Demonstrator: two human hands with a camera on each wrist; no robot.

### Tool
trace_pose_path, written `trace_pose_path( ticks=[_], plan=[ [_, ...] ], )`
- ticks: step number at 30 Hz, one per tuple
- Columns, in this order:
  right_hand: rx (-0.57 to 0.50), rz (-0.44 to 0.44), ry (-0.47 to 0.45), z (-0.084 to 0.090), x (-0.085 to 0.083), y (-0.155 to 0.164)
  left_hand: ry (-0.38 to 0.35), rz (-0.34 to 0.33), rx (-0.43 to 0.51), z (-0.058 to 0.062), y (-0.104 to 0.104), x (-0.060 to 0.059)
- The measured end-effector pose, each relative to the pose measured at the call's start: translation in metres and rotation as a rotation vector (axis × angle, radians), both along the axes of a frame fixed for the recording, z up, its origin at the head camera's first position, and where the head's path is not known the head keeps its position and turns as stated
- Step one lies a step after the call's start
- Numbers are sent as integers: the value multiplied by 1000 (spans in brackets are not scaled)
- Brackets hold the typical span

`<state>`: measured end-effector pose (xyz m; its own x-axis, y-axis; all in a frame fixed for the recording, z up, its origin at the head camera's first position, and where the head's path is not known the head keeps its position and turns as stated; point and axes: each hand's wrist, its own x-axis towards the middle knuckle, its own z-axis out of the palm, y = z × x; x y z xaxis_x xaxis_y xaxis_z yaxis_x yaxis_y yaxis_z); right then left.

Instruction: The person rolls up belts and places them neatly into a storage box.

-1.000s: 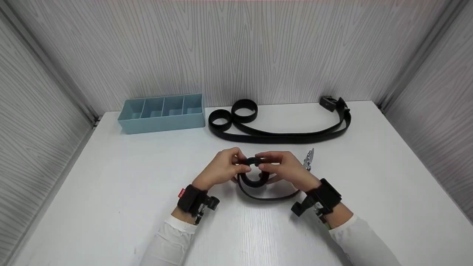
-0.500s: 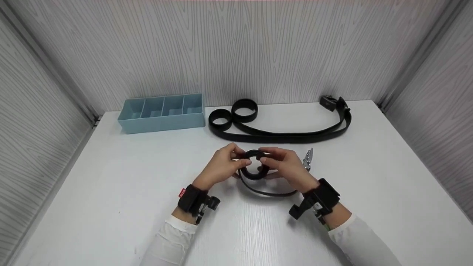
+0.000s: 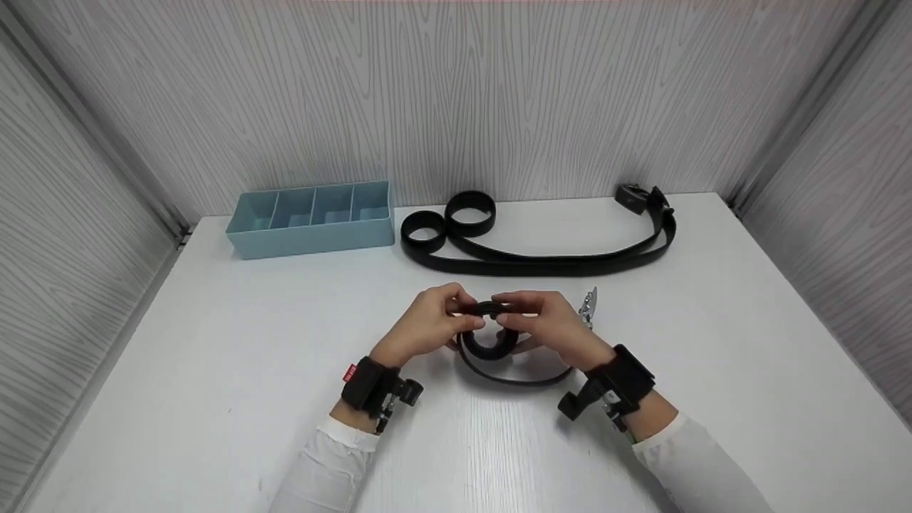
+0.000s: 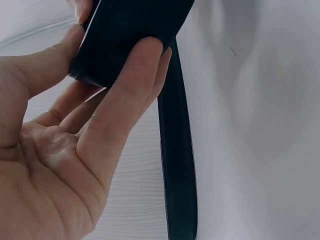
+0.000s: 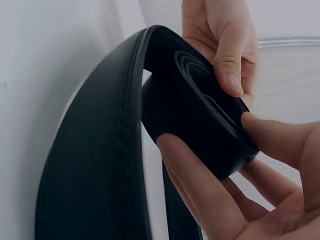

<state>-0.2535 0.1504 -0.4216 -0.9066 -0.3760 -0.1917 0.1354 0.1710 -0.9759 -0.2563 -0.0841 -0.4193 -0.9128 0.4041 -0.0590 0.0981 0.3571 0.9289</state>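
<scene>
A black leather belt is rolled into a coil (image 3: pixel 491 352) held off the table in the middle of the head view. My left hand (image 3: pixel 427 324) grips its left side, thumb at the near edge and fingers round the outside. On the opposite side my right hand (image 3: pixel 559 328) pinches the coil between thumb and fingers. Several wound layers of the coil (image 5: pixel 200 120) show in the right wrist view. From it a loose belt strap (image 3: pixel 524 383) curves below both hands toward the right. A shiny silver metal piece (image 3: pixel 588 306) shows past the right hand, which partly hides it.
A blue tray (image 3: pixel 313 239) with several compartments stands at the back left. Behind the hands lies another black belt (image 3: pixel 534 268), its strap ending in two coils and a dark buckle (image 3: pixel 630 198) at the right. Grey wood-grain panels enclose the white table (image 3: pixel 214 356).
Both hands raised the coil slightly away from the body, then brought it back down and nearer. The silver piece has shifted a little left. The grip on the coil looks the same.
</scene>
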Motion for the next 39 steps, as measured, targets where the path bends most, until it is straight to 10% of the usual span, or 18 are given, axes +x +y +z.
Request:
trace_pose_path(
  ticks=[10, 39],
  plan=[
    [-140, -112, -27, -3, -1, 0, 14, 114, 81, 3, 0, 1],
    [-134, -122, -19, -2, -2, 2, -15, 96, 92, 2, -1, 1]
  ],
)
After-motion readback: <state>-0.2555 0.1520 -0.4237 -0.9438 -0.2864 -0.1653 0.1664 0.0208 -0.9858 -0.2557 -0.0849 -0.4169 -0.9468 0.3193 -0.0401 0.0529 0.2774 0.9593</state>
